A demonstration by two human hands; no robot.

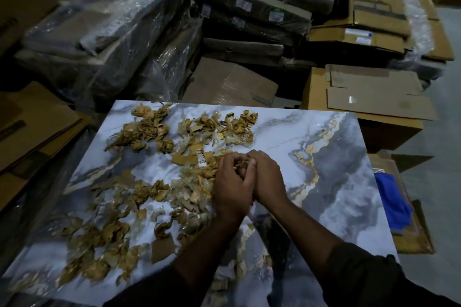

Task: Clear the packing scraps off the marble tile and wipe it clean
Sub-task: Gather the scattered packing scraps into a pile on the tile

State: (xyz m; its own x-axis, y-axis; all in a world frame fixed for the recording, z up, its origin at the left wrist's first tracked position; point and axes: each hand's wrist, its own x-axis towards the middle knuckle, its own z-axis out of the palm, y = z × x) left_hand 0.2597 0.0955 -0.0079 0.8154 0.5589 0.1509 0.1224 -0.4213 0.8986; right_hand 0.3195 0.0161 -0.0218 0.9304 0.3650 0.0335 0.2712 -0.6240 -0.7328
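Both hands together over marble tile (336, 147) centre. Left hand (234, 189) and right hand (268, 179) cupped, fingers curled around clump of packing scraps (139, 129). More scraps strewn across tile's left half. Blue cloth (391, 202) lay just beside tile's right edge.

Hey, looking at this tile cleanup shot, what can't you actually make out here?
1. Head view: what the left hand and right hand enclose; curled fingers hide most of the scraps between them.
2. The marble tile: its near edge is covered by the forearms and the frame's bottom.
3. The printed label scrap: text cut off, too small.
4. The blue cloth: dim and blurred.
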